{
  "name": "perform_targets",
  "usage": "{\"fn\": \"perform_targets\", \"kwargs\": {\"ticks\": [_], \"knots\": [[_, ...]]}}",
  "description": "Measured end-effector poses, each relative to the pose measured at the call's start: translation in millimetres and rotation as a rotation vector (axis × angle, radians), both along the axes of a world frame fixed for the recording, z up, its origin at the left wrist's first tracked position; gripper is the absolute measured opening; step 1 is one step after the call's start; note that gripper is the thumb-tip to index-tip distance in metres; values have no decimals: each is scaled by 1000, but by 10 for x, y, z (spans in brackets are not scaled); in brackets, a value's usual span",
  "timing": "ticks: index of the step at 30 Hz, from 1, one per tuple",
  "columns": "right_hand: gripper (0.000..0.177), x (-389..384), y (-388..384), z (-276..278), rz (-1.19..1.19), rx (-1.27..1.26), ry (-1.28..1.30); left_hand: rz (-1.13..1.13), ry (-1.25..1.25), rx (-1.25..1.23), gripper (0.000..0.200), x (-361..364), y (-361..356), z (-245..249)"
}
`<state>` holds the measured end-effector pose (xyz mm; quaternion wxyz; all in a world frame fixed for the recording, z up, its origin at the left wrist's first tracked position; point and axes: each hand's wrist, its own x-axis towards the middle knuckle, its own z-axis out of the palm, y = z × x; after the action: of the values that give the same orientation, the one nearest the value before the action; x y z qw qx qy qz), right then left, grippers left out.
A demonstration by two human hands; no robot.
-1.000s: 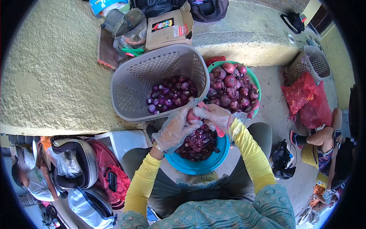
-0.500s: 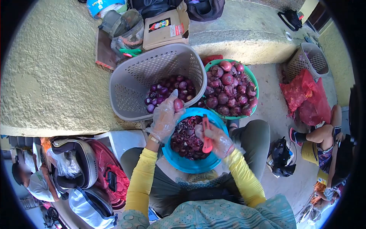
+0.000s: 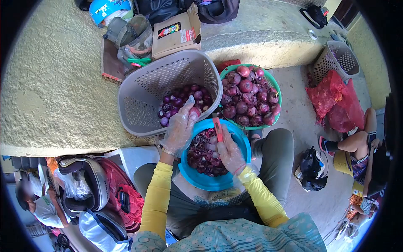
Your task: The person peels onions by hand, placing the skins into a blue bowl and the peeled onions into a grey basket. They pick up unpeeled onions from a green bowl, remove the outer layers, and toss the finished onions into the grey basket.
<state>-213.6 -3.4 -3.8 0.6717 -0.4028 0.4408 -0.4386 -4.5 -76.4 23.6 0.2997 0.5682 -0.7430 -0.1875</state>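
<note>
My left hand (image 3: 178,128), in a clear plastic glove, is closed around a red onion (image 3: 194,112) near the edge of the grey basket. A red cutter (image 3: 218,128) is gripped in my gloved right hand (image 3: 230,153), its length pointing up and away from me. Both hands are by the blue basin (image 3: 194,180), the right one over its inside. Dark onion skins (image 3: 201,157) fill much of that basin. Inside the perforated grey basket (image 3: 136,96) lie several glossy purple peeled onions (image 3: 173,104). Unpeeled red onions (image 3: 248,98) are heaped in a green basin (image 3: 276,82) at the right.
A cardboard box (image 3: 174,40) and plastic containers (image 3: 136,33) sit on the ledge behind the basket. Red mesh sacks (image 3: 336,105) and another grey basket (image 3: 340,61) stand at the right. Another person's leg (image 3: 354,140) shows there. Bags (image 3: 86,185) lie at the left.
My right hand has moved left and slightly down, and the cutter has shifted up and left, toward the onion. The left hand still holds the onion. The whole view has shifted a little.
</note>
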Motion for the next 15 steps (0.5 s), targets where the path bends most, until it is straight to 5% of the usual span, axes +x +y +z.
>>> {"fn": "perform_targets", "kwargs": {"ticks": [2, 5, 12, 15], "knots": [[67, -20, -4, 105, 91, -265, 407, 1, 1, -47, 48, 21, 10, -54], [67, 51, -38, 167, 12, -527, 666, 33, -17, 58, 46, 2, 40, -74], [65, 218, -102, 64, 28, -519, 597, 6, 40, 5, 48, -36, 29, -87], [64, 281, -130, 33, -63, -736, 624, 15, 41, -26, 56, -20, 23, -131]]}}
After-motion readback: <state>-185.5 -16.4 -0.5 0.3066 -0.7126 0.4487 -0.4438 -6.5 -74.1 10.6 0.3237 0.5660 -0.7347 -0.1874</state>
